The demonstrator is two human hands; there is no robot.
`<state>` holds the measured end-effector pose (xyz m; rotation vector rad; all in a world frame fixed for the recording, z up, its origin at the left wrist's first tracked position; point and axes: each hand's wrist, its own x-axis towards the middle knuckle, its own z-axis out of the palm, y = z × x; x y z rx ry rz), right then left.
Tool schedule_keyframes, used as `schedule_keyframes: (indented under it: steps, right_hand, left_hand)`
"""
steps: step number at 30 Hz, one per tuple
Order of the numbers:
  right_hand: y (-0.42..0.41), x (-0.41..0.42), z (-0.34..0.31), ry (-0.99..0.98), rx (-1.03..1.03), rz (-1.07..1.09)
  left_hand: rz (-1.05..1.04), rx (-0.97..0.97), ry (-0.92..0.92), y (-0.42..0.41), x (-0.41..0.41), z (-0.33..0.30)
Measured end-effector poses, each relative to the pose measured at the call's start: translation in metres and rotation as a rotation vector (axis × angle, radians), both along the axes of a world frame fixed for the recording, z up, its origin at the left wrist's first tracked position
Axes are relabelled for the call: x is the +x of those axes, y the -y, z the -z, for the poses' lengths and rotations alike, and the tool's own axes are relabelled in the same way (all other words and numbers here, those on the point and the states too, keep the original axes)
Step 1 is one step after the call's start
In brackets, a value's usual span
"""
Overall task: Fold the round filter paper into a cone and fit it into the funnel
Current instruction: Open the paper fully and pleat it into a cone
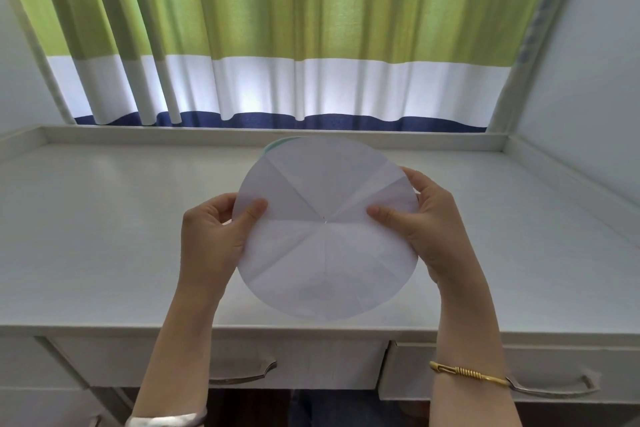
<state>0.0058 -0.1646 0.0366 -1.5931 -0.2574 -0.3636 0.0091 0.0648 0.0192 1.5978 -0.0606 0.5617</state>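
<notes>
A round white filter paper [325, 253] is held flat and unfolded in the air above the desk, with several crease lines meeting at its centre. My left hand [211, 236] pinches its left edge, thumb on the front. My right hand [426, 222] pinches its right edge, thumb pressed near the centre. A pale green rim [275, 145], probably the funnel, peeks out behind the paper's upper left edge; the rest of it is hidden.
The white desk [104, 236] has a low raised rim along the back and both sides. Two drawers with metal handles [554, 388] sit below its front edge. A striped curtain [311, 45] hangs behind the desk.
</notes>
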Motion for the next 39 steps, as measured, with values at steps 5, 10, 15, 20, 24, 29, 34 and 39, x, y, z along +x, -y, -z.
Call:
schedule_keyframes:
  steps: [5,10,15,20,24,29,34,39]
  right_hand:
    - [0.001,0.002,0.003,-0.002,-0.006,0.014]
    - [0.000,0.003,0.004,-0.014,-0.011,0.042]
    - [-0.001,0.005,0.003,-0.021,-0.019,0.056]
    - [-0.004,0.006,0.003,-0.033,-0.016,0.062]
    - [-0.007,0.006,0.002,-0.020,0.010,0.032]
    - [-0.010,0.004,0.003,-0.016,0.029,0.021]
    - [-0.010,0.005,0.003,-0.033,0.096,0.057]
    - [-0.011,0.004,0.002,-0.014,0.046,0.087]
  left_hand:
    - [0.018,-0.059,0.012,0.001,-0.002,-0.001]
    - [0.043,-0.099,0.014,0.003,-0.002,-0.001]
    - [0.073,-0.099,0.030,0.003,-0.002,-0.003]
    - [0.096,-0.057,0.057,0.004,-0.002,-0.005]
    - [0.126,-0.010,0.079,0.006,-0.005,-0.009]
    - [-0.008,0.067,0.132,0.011,-0.006,-0.007]
    - [-0.253,0.212,0.151,0.015,-0.003,0.002]
    - [-0.271,0.234,0.113,0.013,-0.001,0.001]
